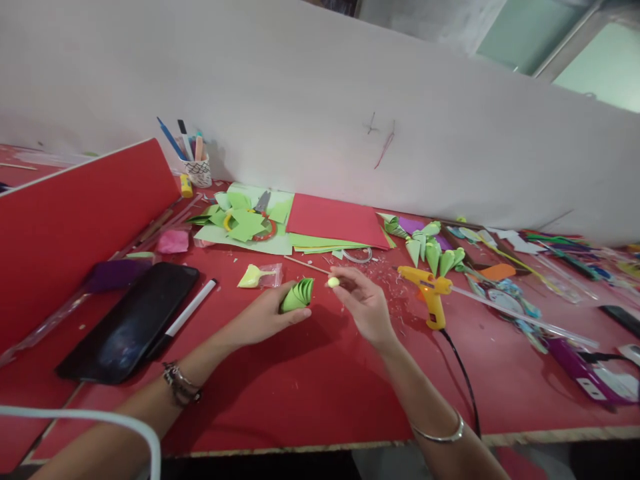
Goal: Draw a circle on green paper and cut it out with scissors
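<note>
My left hand (270,313) is closed round a green roll of layered paper (299,295), its spiral edges facing right. Just across from it, my right hand (364,300) pinches a small pale yellow ball (333,283) between thumb and fingers. A thin wooden stick (306,264) reaches leftward from the right fingers; whether they hold it or it lies behind them I cannot tell. Beyond the left hand lies a plastic packet with soft yellow material (253,276), perhaps clay. The yellow glue gun (427,290) rests right of my right hand.
Red paper (335,220) and green scraps (247,225) with scissors (262,202) lie along the wall. Several green paper cones (433,253) sit behind the glue gun. A black phone (133,323), a marker (190,310) and a pen cup (199,170) are left. A purple power strip (580,370) is right.
</note>
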`<control>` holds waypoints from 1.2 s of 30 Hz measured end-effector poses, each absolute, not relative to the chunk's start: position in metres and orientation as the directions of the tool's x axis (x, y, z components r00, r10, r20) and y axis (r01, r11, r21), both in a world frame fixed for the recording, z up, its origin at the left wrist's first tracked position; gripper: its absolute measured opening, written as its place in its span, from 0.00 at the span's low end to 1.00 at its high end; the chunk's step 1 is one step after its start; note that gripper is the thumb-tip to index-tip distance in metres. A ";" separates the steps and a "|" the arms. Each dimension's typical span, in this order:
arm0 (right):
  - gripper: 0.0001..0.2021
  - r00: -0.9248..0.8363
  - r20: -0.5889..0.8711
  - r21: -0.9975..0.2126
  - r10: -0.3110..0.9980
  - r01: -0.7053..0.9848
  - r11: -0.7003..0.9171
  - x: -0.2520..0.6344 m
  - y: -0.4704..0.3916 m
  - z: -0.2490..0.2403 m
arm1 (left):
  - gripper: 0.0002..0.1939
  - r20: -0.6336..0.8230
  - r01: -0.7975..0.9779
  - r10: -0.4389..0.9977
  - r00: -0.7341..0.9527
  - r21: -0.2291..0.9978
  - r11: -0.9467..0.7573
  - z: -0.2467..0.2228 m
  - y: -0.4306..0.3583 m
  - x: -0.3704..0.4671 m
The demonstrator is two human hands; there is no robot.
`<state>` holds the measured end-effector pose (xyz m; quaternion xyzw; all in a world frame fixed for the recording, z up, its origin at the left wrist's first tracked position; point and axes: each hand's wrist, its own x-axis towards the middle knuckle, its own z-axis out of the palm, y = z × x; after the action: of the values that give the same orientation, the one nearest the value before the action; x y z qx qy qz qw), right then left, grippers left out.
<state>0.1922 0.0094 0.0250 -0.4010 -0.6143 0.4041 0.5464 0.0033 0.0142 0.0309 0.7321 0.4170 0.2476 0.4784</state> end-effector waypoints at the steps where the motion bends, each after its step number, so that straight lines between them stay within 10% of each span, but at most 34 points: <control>1: 0.10 -0.073 0.367 -0.927 0.927 0.056 0.371 0.191 0.007 0.026 | 0.17 -0.025 0.359 0.839 0.544 0.910 -0.205 0.030 0.014 0.004; 36: 0.08 -0.133 0.368 -0.906 0.920 0.173 0.387 0.187 -0.001 0.023 | 0.05 0.063 0.583 0.852 0.520 0.702 -0.409 0.022 0.014 0.005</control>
<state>0.1867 -0.0005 0.0231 -0.4155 -0.6579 0.3657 0.5106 0.0048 0.0145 0.0223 0.8121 0.4417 0.2115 0.3172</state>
